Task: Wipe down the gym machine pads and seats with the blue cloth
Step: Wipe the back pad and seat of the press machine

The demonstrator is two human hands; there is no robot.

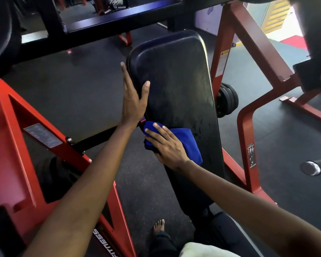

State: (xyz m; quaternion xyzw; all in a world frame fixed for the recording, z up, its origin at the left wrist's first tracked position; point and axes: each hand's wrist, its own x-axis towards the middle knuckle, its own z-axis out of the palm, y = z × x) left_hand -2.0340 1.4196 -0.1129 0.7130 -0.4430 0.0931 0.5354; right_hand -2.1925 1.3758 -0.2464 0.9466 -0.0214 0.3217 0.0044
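A long black back pad (pixel 178 86) of a red-framed gym machine runs up the middle of the view. My left hand (pixel 132 101) rests on the pad's left edge with straight fingers and the thumb lying on the pad face. My right hand (pixel 165 143) presses the folded blue cloth (pixel 188 143) flat against the lower left part of the pad, fingers straight and spread. Part of the cloth is hidden under that hand. The black seat (pixel 193 191) lies below the pad.
Red frame beams (pixel 252 52) stand right of the pad, and a red frame (pixel 17 138) at left. Black weight plates (pixel 227 101) sit behind the pad's right edge. A chrome-tipped handle (pixel 311 167) juts in at right. Dark rubber floor (pixel 72 86) surrounds the machine; my bare foot (pixel 158 226) is below.
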